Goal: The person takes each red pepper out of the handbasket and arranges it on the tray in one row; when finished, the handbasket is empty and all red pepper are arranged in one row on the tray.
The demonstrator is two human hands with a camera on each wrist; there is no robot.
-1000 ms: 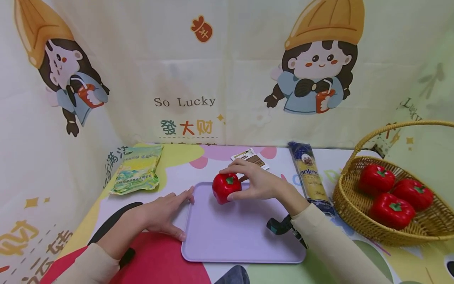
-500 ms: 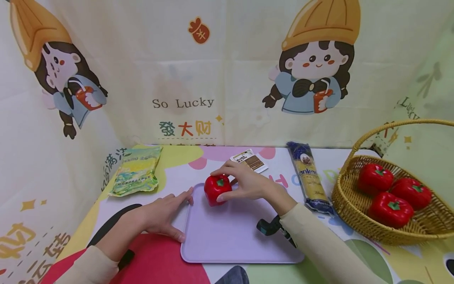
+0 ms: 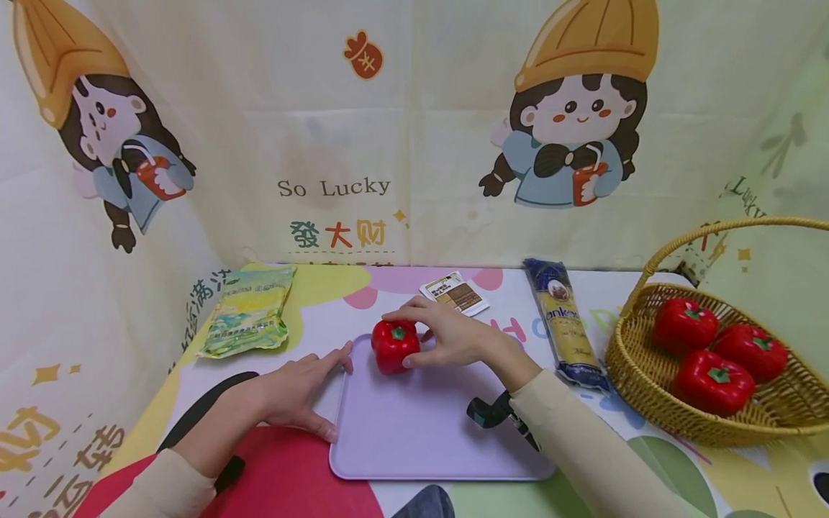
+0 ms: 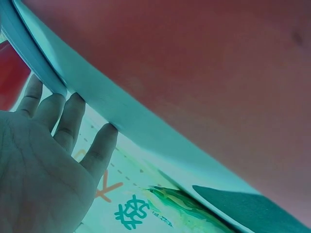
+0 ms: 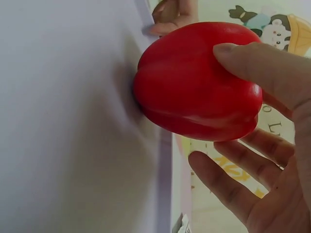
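Observation:
A glossy red bell pepper (image 3: 395, 349) with a green stem stands upright at the back left of the lilac tray (image 3: 440, 439). My right hand (image 3: 447, 334) holds it from the right, thumb low on its near side and forefinger over its top. In the right wrist view, the thumb lies against the red bell pepper (image 5: 194, 87), while the lower fingers stay off it. My left hand (image 3: 291, 392) rests at the tray's left edge, fingers extended. Its fingertips touch along that edge in the left wrist view, where the left hand (image 4: 53, 155) holds nothing.
Right of the tray, a wicker basket (image 3: 628, 374) with a tall handle contains 3 red peppers. A blue and yellow pasta packet (image 3: 566, 324) lies beside it. Behind the tray is a small brown-and-white packet (image 3: 456, 293); a green-yellow bag (image 3: 249, 313) lies back left.
My right hand has carried the bell pepper left and set it at the tray's back left. Most recently, its thumb has slid slightly off the pepper's side. My left hand stays put.

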